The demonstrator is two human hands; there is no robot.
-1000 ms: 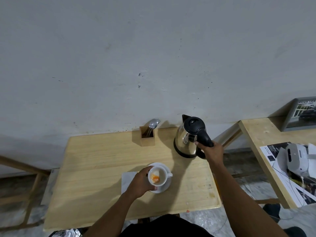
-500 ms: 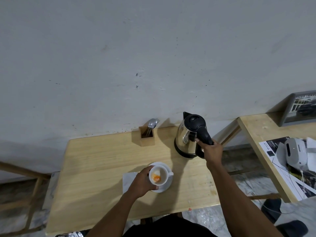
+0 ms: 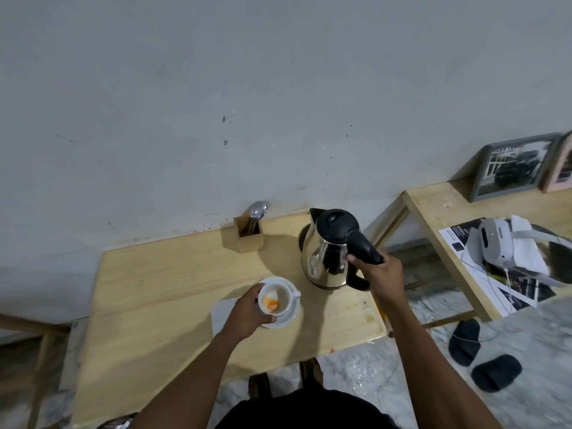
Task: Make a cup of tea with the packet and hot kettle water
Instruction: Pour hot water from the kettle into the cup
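On the saucer (image 3: 286, 318) near the tabletop's (image 3: 154, 289) front edge, the cup (image 3: 275, 300) is sitting with an orange packet (image 3: 270, 303) inside and no water that I can make out. The left hand (image 3: 249, 314) is curling its grip around the cup's side, steadying it. Just right, the right hand (image 3: 382, 274) is wrapping the kettle's (image 3: 326, 258) black handle in a closed grip. The pour looks to be just starting; next, the spout needs carrying over the cup and tipping slowly.
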